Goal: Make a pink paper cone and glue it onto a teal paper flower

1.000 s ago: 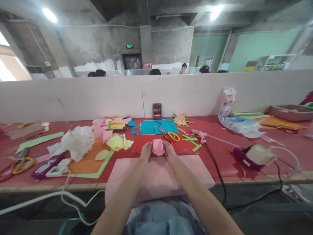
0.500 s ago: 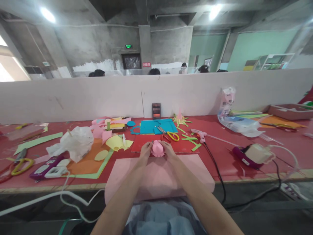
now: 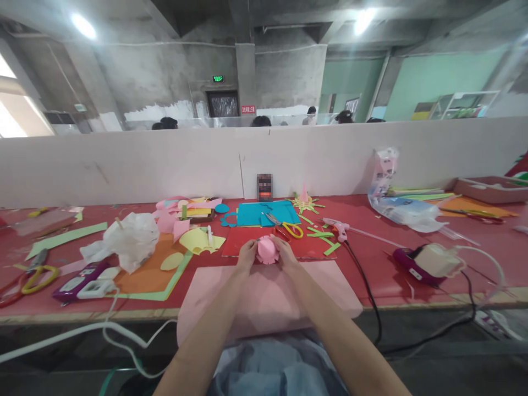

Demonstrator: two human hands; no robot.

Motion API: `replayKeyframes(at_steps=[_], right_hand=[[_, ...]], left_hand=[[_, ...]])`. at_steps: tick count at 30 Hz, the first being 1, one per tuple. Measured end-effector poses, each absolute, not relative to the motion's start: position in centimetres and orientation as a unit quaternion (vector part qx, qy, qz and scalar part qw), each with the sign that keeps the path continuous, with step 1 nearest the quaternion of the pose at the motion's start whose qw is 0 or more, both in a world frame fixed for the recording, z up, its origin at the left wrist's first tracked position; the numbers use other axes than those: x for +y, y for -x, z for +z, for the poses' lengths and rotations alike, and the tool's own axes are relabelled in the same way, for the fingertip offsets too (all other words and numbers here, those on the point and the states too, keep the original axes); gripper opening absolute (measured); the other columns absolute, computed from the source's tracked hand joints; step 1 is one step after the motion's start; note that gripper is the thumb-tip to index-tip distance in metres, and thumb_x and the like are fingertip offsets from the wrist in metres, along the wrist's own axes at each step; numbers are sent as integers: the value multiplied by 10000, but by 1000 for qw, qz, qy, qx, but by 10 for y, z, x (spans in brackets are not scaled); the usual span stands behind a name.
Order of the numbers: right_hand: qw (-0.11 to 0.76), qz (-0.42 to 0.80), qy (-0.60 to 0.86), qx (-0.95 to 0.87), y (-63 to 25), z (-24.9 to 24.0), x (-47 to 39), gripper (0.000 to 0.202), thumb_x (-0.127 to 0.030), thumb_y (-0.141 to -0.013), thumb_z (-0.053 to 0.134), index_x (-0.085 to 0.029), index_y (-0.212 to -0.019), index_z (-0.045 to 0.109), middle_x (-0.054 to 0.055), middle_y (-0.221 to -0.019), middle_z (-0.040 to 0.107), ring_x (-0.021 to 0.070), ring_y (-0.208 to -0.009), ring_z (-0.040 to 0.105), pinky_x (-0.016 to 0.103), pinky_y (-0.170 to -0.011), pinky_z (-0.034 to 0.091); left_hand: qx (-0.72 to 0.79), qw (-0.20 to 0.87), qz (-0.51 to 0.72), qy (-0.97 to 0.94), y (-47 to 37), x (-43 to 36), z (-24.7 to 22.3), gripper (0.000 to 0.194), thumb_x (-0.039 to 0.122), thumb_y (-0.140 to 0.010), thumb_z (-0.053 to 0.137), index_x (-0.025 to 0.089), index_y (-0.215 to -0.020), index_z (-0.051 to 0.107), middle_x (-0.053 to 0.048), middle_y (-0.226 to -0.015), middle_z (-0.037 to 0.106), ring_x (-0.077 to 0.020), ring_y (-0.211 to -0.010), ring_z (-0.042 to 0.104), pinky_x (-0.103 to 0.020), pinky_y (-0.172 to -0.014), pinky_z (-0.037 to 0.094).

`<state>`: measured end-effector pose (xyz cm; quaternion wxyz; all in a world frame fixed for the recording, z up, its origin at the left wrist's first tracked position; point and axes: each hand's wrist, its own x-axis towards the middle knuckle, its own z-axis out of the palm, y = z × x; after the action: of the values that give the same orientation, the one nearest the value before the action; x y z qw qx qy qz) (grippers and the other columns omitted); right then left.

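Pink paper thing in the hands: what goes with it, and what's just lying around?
In use:
pink paper shape
left hand
right hand

Lying about:
yellow-handled scissors
glue gun
blue sheet
white plastic bag

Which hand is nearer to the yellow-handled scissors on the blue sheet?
Right. The right hand lies just below the yellow-handled scissors, holding the pink paper piece. The left hand holds its other side, farther from them.
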<state>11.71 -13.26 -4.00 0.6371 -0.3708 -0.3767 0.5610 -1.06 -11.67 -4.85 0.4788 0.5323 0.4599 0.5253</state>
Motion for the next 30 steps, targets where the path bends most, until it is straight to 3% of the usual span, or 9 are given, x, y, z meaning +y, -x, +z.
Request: replayKeyframes(at_steps=[12,21,30], right_hand=[[618,595,326,-397,-120,-48,-126,321,-451,-590,699,-164,-717,627,15,-626,625,141,-565,533,238,-493,348],[617,590,329,-404,-118,-48,-130,262,-408,-645,678,-160,-722,641,10,-667,627,134,-621,532,242,-585,394],[644,583,342,-359,-120,-46,-126,305,-415,-556,726,-172,-725,651,18,-678,657,182,-697,583,257,-587,411]], left_hand=[[457,452,515,-567,12,-124,-39,353,485,-704,522,137,-660,563,7,-592,522,-94,-524,457,-199,-487,345],[467,493,508,-530,12,-118,-49,268,399,-659,567,142,-716,617,-24,-609,599,-127,-512,506,-231,-471,368],[466,479,506,-546,12,-120,-45,406,527,-642,575,136,-740,622,-11,-593,579,-127,-559,529,-221,-517,410]])
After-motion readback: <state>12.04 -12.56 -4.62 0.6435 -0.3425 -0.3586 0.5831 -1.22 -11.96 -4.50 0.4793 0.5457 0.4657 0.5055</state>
